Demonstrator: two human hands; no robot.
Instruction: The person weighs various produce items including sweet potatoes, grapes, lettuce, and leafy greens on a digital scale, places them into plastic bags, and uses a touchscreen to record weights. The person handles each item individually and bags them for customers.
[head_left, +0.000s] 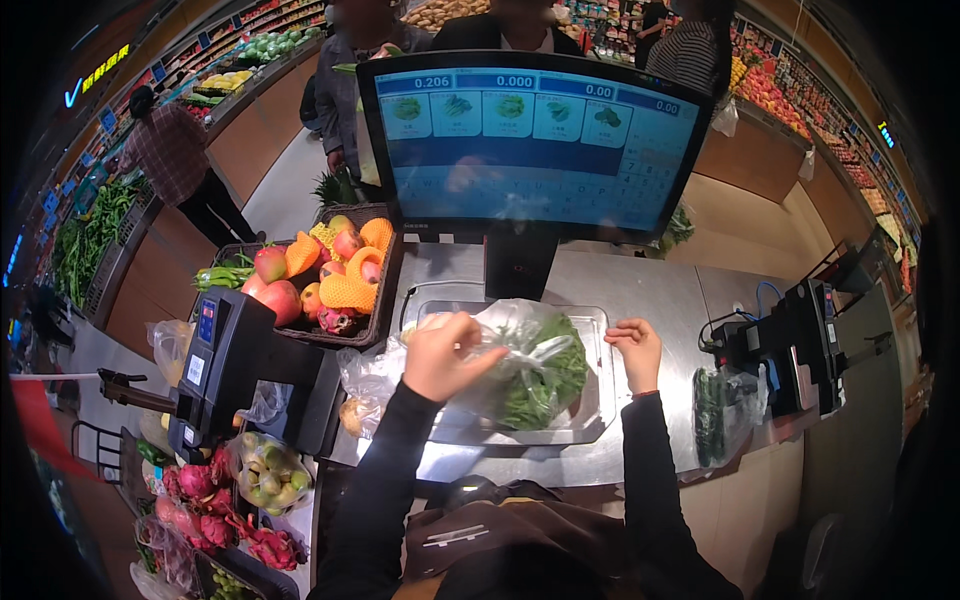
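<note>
A clear plastic bag of leafy green vegetables (551, 375) lies on a metal weighing tray (604, 375) in front of me. Its gathered, twisted plastic is uppermost. Over the bag's left side is my left hand (446, 358), thumb spread from the curled fingers; the thumb tip comes close to the twisted plastic. My right hand (637, 352) hovers by the tray's right rim, fingers loosely bent and holding nothing. Beyond the tray stands a touchscreen scale display (532, 150) with vegetable pictures and number fields. Left of the tray, partly behind my left forearm, is another clear bag (367, 382) with a pale brown item.
A wicker basket (386, 285) of pomegranates, mangoes and netted fruit sits at the left. Label printers (225, 360) stand at both sides. Bagged cucumbers (709, 420) lie at the counter's right edge. Dragon fruit (199, 480) is at lower left. Several people stand beyond the display.
</note>
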